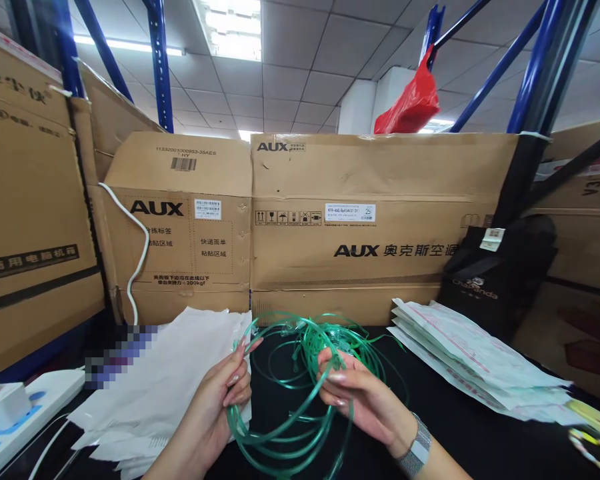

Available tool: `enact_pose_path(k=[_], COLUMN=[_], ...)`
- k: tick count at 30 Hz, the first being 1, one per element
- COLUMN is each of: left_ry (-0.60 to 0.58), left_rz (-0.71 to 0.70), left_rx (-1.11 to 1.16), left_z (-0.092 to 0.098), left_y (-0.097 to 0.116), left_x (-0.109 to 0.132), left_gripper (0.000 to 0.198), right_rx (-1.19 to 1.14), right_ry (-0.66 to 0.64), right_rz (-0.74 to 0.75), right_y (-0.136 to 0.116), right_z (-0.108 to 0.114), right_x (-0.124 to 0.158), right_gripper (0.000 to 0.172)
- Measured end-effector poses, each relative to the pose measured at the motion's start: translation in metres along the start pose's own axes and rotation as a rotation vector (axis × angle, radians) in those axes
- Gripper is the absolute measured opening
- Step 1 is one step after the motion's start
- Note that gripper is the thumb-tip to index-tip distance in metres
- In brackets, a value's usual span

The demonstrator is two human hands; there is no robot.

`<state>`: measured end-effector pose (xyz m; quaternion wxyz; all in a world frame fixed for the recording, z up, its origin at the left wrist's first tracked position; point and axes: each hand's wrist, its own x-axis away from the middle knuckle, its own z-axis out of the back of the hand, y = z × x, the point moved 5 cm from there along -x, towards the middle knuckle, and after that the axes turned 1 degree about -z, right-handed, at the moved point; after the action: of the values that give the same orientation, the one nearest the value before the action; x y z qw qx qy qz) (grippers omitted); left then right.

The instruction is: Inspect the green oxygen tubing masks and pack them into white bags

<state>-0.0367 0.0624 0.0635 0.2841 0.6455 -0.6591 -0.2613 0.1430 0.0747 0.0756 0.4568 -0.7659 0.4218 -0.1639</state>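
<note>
Left hand [230,380] and right hand [357,393] are gripping a translucent green plastic tube [260,439] in loose loops, which are hanging crosswise between them. Behind them, a tangled green pile of tubing [317,343] is lying on the black tabletop [480,433], nearer the right hand.

Bright glare from ceiling light [233,30]

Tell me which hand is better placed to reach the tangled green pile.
Probably the right hand: it sits just before the tangled pile, while the left hand is farther off, by the white bags. Both hold green loops, so either might need freeing first.
</note>
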Motion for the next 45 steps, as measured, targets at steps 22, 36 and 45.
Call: enact_pose_path(k=[22, 36, 45], left_ry=[0.071, 0.118, 0.087], left_rz=[-0.254, -0.035, 0.003], left_rx=[0.009, 0.262, -0.119], left_z=[0.005, 0.016, 0.004], left_y=[0.019, 0.007, 0.001], left_x=[0.002, -0.008, 0.000], left_gripper=[0.026, 0.039, 0.017], right_rx=[0.491, 0.427, 0.393], right_ry=[0.262, 0.018, 0.366], right_rz=[-0.206, -0.009, 0.012], right_y=[0.027, -0.003, -0.005], right_z=[0.028, 0.007, 0.025], right_x=[-0.001, -0.004, -0.006], right_gripper=[0.045, 0.032, 0.041])
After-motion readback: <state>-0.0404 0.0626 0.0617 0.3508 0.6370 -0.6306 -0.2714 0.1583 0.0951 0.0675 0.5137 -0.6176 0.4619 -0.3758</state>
